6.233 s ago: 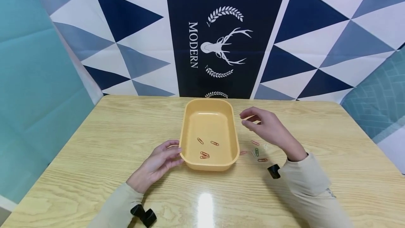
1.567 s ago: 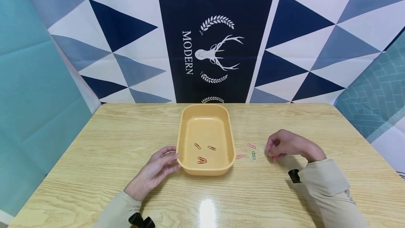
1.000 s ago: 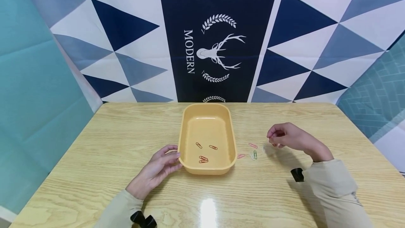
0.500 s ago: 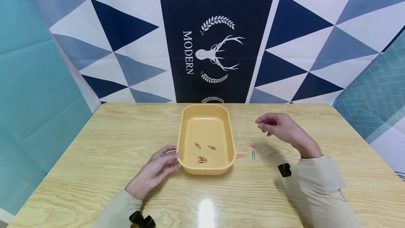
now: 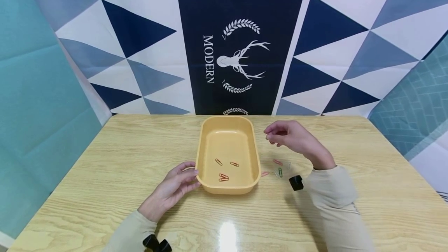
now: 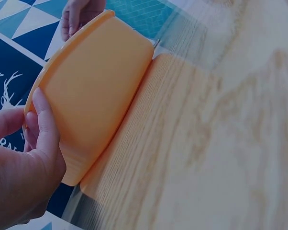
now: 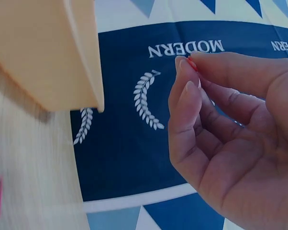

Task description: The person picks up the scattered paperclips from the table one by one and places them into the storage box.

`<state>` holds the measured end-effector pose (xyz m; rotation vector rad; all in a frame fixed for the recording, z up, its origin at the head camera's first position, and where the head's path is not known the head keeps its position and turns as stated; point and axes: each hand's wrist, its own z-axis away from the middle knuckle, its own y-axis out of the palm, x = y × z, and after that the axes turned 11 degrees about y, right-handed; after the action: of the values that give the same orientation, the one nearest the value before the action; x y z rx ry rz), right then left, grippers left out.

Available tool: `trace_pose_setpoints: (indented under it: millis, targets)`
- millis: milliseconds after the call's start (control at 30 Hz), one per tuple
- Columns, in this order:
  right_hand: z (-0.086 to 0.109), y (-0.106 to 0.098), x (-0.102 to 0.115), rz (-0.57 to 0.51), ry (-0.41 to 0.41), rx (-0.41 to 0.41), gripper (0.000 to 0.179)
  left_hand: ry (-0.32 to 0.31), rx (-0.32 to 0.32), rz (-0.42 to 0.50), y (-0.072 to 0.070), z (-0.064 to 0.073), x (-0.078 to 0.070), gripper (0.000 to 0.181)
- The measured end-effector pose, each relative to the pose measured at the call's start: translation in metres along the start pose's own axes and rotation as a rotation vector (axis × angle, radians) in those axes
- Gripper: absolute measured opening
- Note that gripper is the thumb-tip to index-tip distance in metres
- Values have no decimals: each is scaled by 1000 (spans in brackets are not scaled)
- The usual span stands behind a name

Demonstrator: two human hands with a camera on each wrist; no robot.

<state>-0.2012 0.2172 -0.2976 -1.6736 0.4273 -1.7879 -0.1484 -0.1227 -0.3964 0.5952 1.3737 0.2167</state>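
My right hand point(image 5: 299, 140) is raised just beyond the right edge of the yellow plastic tray point(image 5: 229, 190). Between thumb and fingertips it pinches a small red paper clip point(image 7: 192, 64), mostly covered by the fingers. At the tray's left front corner, my left hand point(image 5: 171, 189) holds the rim, and the left wrist view has one finger lying along the outer wall. Inside the tray lie several red and orange paper clips, one of them an orange clip point(image 5: 234, 164) near the middle.
Right of the tray, loose paper clips lie on the wooden table point(image 5: 122, 158): a pink clip point(image 5: 277, 162), a green clip point(image 5: 280, 172), another pink one by the tray wall, and pale ones. A patterned cloth point(image 5: 157, 49) hangs behind the table.
My right hand picked up the red clip right of the pile, lifted it and carried it left towards the tray. The left hand has stayed at the tray's corner.
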Motion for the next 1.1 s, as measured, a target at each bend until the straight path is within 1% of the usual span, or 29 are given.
trace_pose_setpoints:
  millis: [133, 333, 500, 633, 800, 967, 1100]
  targets:
    - [-4, 5, 8, -1, -3, 3, 20, -2, 5, 5, 0, 0, 1, 31]
    - [-11, 11, 20, -66, 1, 2, 20, 3, 1, -6, 1, 0, 0, 33]
    - [-16, 21, 29, -111, -37, 16, 19, 3, -1, -14, 1, 1, 0, 35]
    - [-23, 33, 34, -137, -76, 67, 17, 3, 0, -9, 0, 0, 1, 34]
    - [-29, 45, 34, -139, -86, 150, 14, 4, 9, -10, 0, 0, 1, 35]
    - [-32, 53, 32, -145, -85, 196, 10, 6, 13, -7, 0, 1, 0, 34]
    - [-34, 56, 31, -134, -88, 218, 9, 3, 9, -3, 0, 1, 0, 34]
